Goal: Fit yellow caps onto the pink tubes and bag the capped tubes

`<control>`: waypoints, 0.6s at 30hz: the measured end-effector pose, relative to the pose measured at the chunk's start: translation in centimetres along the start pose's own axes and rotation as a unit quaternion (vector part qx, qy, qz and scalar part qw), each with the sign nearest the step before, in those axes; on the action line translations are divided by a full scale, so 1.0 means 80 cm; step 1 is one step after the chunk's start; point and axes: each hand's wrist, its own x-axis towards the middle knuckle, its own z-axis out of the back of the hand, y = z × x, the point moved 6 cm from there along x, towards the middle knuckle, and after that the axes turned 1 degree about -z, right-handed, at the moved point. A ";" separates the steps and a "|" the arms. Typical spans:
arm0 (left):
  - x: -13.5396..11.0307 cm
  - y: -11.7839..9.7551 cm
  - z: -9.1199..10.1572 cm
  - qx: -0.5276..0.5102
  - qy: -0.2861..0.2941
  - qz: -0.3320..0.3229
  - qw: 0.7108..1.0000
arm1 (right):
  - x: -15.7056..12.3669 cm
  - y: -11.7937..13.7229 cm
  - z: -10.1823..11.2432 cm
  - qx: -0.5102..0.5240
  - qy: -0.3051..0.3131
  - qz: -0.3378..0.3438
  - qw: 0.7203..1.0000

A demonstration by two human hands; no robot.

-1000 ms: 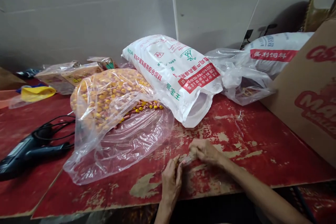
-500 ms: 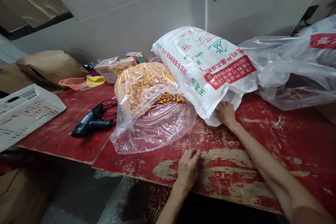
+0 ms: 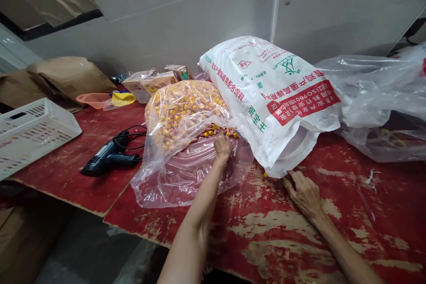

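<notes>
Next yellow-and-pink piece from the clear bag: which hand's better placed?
Probably the left hand: it's right at the yellow-and-pink pieces in the mouth of the clear plastic bag. The right hand is farther off, beside the printed white sack's open end.

The left arm (image 3: 195,217) stretches forward to a curled left grip (image 3: 222,145), the right grip (image 3: 304,193) palm-down, slightly bent

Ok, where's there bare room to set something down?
Main: the worn red tabletop between the left forearm and right forearm. Also right of the right forearm, nearer than the thin white scrap. Smaller: between the white slotted plastic crate and black pistol-shaped tool. Crowded: toward the grey wall, where the filled clear plastic bag and white printed sack lie close together.
</notes>
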 end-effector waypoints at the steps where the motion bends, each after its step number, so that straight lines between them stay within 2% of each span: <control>1: 0.012 0.003 -0.011 0.008 0.000 0.011 1.000 | 0.002 0.001 -0.002 -0.005 0.004 0.007 1.000; 4: 0.031 0.010 -0.035 0.017 0.007 0.035 0.999 | 0.002 -0.001 -0.005 -0.002 0.027 -0.002 1.000; 7: 0.033 0.018 -0.041 0.008 0.005 0.046 0.999 | 0.003 -0.006 -0.003 0.034 0.035 -0.035 0.998; 10: 0.018 0.028 -0.029 -0.010 -0.003 0.047 0.999 | 0.005 -0.011 0.002 0.074 0.029 -0.070 0.994; 14: -0.027 0.042 0.002 -0.039 0.013 0.022 0.999 | 0.005 -0.019 0.006 0.131 0.038 -0.118 0.984; 18: -0.068 0.046 0.026 -0.039 0.018 -0.004 0.999 | 0.001 -0.019 0.003 0.143 0.058 -0.124 0.980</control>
